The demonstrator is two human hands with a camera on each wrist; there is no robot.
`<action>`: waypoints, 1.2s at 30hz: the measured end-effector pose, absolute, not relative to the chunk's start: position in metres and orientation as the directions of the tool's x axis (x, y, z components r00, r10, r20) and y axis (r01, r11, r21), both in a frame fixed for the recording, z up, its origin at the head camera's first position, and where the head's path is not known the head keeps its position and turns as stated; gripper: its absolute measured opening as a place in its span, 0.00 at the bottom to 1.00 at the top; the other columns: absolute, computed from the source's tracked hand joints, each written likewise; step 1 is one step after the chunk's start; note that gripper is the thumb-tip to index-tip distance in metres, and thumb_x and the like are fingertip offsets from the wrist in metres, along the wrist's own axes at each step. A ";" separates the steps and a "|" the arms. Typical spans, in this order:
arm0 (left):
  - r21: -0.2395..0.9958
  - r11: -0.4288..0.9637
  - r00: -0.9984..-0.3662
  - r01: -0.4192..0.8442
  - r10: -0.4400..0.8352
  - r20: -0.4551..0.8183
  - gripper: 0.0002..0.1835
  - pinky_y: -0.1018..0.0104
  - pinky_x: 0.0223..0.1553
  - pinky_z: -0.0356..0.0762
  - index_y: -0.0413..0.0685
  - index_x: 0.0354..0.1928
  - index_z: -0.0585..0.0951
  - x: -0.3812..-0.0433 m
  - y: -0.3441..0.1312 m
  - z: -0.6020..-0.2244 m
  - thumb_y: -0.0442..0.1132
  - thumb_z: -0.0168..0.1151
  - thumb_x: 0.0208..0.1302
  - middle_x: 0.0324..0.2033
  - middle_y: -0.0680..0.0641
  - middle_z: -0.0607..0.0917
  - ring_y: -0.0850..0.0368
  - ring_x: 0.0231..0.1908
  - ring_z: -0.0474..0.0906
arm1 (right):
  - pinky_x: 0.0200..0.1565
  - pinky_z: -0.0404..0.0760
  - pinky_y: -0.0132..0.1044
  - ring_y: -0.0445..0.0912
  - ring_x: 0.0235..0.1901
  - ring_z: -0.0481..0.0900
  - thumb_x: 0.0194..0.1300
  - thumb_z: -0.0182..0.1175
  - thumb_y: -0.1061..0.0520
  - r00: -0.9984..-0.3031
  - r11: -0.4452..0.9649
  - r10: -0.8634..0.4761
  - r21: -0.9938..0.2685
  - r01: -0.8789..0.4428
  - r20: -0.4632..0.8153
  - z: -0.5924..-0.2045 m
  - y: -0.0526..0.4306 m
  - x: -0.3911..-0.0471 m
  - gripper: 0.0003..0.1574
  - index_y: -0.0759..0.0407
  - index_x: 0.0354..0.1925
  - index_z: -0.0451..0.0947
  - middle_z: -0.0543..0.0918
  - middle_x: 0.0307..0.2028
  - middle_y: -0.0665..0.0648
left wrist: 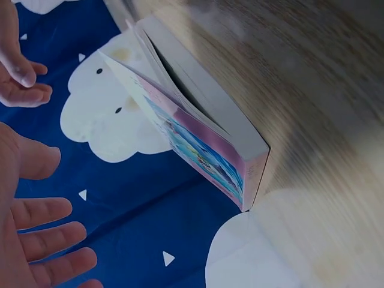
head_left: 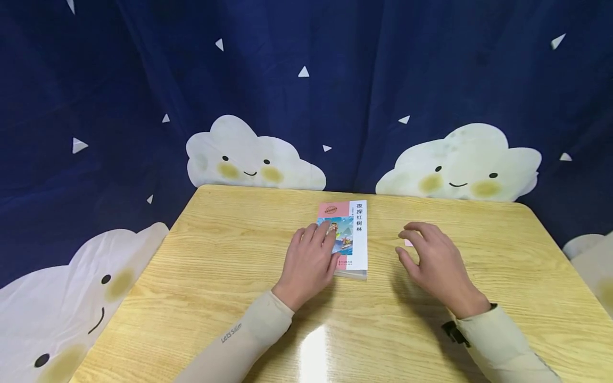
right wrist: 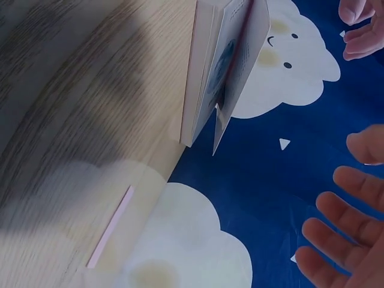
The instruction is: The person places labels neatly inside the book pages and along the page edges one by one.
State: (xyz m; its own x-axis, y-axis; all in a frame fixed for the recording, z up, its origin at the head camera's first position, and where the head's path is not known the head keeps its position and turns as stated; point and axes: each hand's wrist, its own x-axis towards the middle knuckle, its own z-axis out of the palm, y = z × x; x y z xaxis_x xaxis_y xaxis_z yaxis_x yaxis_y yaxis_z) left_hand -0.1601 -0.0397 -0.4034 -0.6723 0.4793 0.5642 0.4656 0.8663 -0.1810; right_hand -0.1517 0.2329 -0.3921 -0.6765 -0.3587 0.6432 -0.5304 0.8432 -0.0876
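A paperback book (head_left: pixel 359 250) with a pink, white and blue picture cover lies face up on the wooden table (head_left: pixel 230 239). Its front cover (left wrist: pixel 192 150) stands a little raised off the pages in both wrist views. Over the book's left part is my left hand (head_left: pixel 308 260), fingers spread and a gap between it and the cover in the left wrist view. To the right of the book, my right hand (head_left: pixel 438 266) hovers with loosely bent fingers and holds nothing. Below it lies a thin flat pink piece (right wrist: pixel 110 227), mostly hidden by the fingers in the head view.
A dark blue curtain (head_left: pixel 345 96) with white clouds and small triangles hangs behind the table's far edge and along its sides. Light glares off the near part of the tabletop. A black strap (head_left: pixel 455 333) sits at the right wrist.
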 end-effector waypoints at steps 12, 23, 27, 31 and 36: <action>-0.071 0.856 -0.729 0.511 0.476 0.492 0.19 0.54 0.54 0.79 0.49 0.53 0.83 -0.162 -0.047 -0.406 0.52 0.61 0.66 0.57 0.47 0.82 0.50 0.56 0.78 | 0.43 0.82 0.53 0.56 0.45 0.81 0.56 0.71 0.58 -0.760 0.848 -0.326 -0.181 -0.498 0.562 -0.389 0.233 -0.149 0.15 0.62 0.42 0.82 0.84 0.44 0.60; 0.076 0.838 -0.794 0.540 0.477 0.378 0.20 0.53 0.55 0.80 0.49 0.56 0.81 -0.171 -0.057 -0.415 0.49 0.62 0.66 0.57 0.47 0.82 0.51 0.57 0.78 | 0.44 0.82 0.55 0.56 0.46 0.84 0.63 0.67 0.56 -0.862 0.853 -0.309 -0.284 -0.438 0.402 -0.392 0.233 -0.151 0.14 0.60 0.46 0.83 0.85 0.46 0.59; 0.098 0.821 -0.794 0.562 0.503 0.342 0.19 0.53 0.56 0.80 0.49 0.56 0.81 -0.174 -0.060 -0.420 0.48 0.63 0.67 0.58 0.47 0.82 0.51 0.58 0.79 | 0.46 0.81 0.56 0.58 0.48 0.84 0.65 0.66 0.55 -0.882 0.857 -0.304 -0.301 -0.418 0.359 -0.395 0.235 -0.152 0.15 0.61 0.47 0.82 0.85 0.47 0.60; 0.102 0.808 -0.794 0.580 0.532 0.296 0.20 0.53 0.54 0.81 0.50 0.58 0.81 -0.177 -0.061 -0.425 0.48 0.62 0.68 0.60 0.47 0.82 0.50 0.59 0.79 | 0.46 0.81 0.56 0.58 0.48 0.84 0.65 0.65 0.55 -0.890 0.857 -0.300 -0.313 -0.409 0.342 -0.397 0.236 -0.153 0.15 0.61 0.48 0.82 0.85 0.48 0.61; 0.111 0.812 -0.809 0.573 0.538 0.238 0.19 0.54 0.52 0.82 0.50 0.58 0.81 -0.182 -0.057 -0.426 0.49 0.59 0.70 0.60 0.47 0.82 0.50 0.58 0.79 | 0.47 0.81 0.57 0.59 0.48 0.84 0.65 0.65 0.55 -0.897 0.857 -0.299 -0.321 -0.402 0.327 -0.399 0.235 -0.155 0.16 0.61 0.48 0.82 0.85 0.48 0.62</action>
State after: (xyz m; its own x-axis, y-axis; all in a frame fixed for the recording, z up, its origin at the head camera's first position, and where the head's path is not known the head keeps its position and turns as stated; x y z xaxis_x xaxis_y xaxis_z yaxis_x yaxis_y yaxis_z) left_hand -0.1817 -0.0567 -0.4263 -0.8085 0.5382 0.2381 0.5731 0.8119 0.1109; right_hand -0.1549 0.2349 -0.3995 -0.8967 -0.2988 0.3265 -0.4024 0.8575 -0.3206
